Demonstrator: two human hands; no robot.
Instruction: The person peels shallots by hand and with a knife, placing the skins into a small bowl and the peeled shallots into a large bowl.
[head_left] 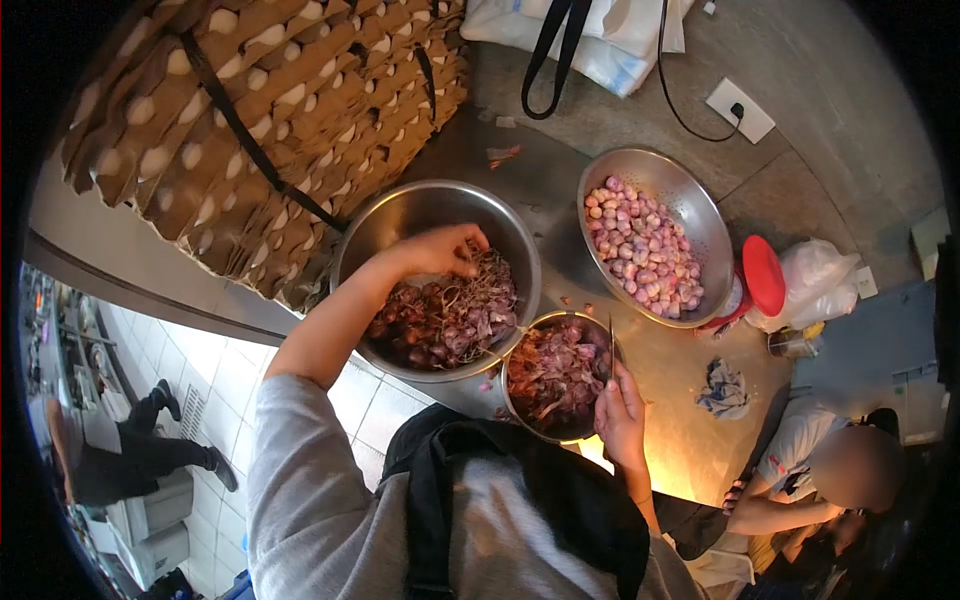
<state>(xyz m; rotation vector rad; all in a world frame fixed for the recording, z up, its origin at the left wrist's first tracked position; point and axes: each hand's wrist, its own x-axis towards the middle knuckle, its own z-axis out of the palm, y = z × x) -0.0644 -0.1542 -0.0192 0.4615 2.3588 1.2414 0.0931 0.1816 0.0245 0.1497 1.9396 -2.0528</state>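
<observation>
My left hand (452,250) reaches into a large steel bowl (360,225) of unpeeled shallots (455,335) with dry roots and stems. Its fingers curl down at the stringy tops; whatever they pinch is hidden. In my right hand (621,412) is a knife (611,340), its narrow blade pointing away from me. The knife stands over the right rim of a smaller steel bowl (512,400), which holds reddish-purple shallot skins (560,375). Beyond it, a tilted steel colander (705,215) contains many peeled pink shallots (640,245).
Stacked egg trays (260,120) tied with black straps rise at the left. A red lid (763,276), a plastic bag (815,275) and a crumpled cloth (723,388) lie at the right. One person (800,470) sits at the lower right; another (140,445) stands at the left.
</observation>
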